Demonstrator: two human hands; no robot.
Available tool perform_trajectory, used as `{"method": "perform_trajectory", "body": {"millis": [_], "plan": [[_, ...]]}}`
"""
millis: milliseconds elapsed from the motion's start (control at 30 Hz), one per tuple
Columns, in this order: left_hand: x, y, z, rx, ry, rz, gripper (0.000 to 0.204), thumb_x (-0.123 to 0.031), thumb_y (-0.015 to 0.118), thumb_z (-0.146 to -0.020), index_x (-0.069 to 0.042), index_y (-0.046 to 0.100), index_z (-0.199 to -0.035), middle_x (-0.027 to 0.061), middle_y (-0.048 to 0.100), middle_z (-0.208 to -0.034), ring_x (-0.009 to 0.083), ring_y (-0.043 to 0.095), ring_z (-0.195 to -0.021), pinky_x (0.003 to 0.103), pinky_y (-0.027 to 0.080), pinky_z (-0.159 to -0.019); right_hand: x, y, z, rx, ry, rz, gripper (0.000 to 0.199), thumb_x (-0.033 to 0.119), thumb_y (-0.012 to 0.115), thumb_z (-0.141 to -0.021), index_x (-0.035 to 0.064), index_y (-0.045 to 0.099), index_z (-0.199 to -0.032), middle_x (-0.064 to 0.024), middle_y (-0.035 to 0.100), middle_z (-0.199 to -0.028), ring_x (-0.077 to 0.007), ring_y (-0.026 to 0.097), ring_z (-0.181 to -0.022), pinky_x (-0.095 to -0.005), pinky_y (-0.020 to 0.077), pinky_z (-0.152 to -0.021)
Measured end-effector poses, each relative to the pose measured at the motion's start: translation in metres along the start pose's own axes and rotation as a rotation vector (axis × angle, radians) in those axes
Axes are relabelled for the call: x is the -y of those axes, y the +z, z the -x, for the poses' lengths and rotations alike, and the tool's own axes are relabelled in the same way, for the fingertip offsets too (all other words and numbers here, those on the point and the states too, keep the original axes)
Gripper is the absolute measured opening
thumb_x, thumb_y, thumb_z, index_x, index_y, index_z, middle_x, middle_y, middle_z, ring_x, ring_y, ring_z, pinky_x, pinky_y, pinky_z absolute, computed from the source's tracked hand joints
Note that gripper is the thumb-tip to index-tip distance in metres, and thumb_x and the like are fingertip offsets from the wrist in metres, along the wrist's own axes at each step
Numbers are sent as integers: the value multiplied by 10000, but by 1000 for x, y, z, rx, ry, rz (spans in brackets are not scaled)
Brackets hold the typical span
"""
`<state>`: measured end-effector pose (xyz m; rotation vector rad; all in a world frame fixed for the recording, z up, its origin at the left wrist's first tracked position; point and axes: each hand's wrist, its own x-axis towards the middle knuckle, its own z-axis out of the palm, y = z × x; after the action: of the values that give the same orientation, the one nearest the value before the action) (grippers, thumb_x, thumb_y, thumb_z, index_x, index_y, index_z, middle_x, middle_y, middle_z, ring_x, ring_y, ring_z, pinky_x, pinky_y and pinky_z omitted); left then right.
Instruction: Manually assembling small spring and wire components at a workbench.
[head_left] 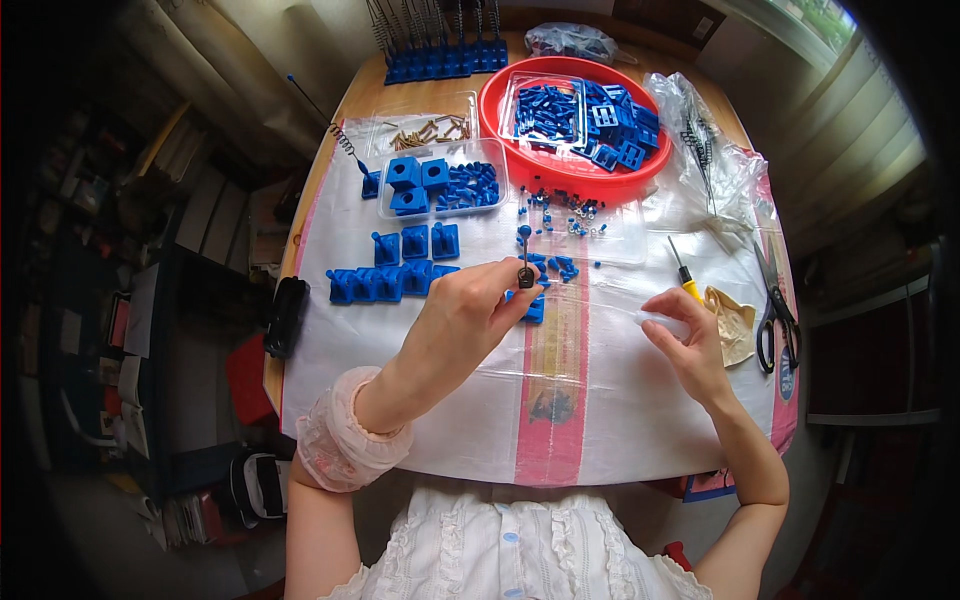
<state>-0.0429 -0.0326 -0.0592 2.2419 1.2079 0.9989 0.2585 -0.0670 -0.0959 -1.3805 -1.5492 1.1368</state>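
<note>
My left hand (468, 310) reaches over the middle of the table, thumb and fingers pinched on a thin dark spring rod (526, 272) seen nearly end-on, with a blue knob at its tip. Beneath those fingers lies a blue base piece (535, 308), partly hidden. To the right, my right hand (692, 345) is closed in a pinch on a small whitish, translucent piece (666, 324) whose kind I cannot make out. Several blue bases with pegs (380, 284) stand in rows left of my left hand. Small blue parts (562, 268) lie just beyond it.
A red basin (488, 105) of blue parts stands at the back, beside a clear box (440, 212) of blue pieces and a screw tray (430, 130). At the right are a screwdriver (688, 280), scissors (775, 310), a beige cloth (732, 328) and a plastic bag (735, 180).
</note>
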Motion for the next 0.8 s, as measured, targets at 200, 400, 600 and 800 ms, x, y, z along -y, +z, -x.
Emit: {"method": "perform_trajectory", "body": {"millis": [200,400,600,800], "plan": [[-2,-1,0,-2,-4,2,148,-86,753,-934,-3,728,-1054,86,690,-763,108,581,-574,263,467,-538,-4,2,-3,11,-35,84,218,140,727,-920,20,680,-1095,-42,676,-1074,-159,633,-1087,-310,530,-944],[-2,-1,0,-7,3,-4,157,-87,760,-928,1,730,-1055,85,682,-754,109,577,-571,263,464,-535,-6,5,-7,20,-33,106,229,174,728,-919,28,687,-1090,-41,691,-1051,-157,638,-1081,-300,527,-900],[-1,0,0,-11,11,-9,170,-81,762,-923,-2,729,-1070,89,690,-766,113,586,-576,264,476,-542,-4,6,-10,4,0,88,231,174,726,-917,28,687,-1093,-47,698,-1060,-158,644,-1071,-306,529,-900],[0,0,1,-4,0,0,174,-74,760,-922,-7,729,-1079,90,701,-789,115,596,-583,265,486,-548,-3,5,-12,36,-14,110,185,78,717,-917,10,661,-1080,-40,656,-1080,-153,638,-1125,-295,539,-945]]}}
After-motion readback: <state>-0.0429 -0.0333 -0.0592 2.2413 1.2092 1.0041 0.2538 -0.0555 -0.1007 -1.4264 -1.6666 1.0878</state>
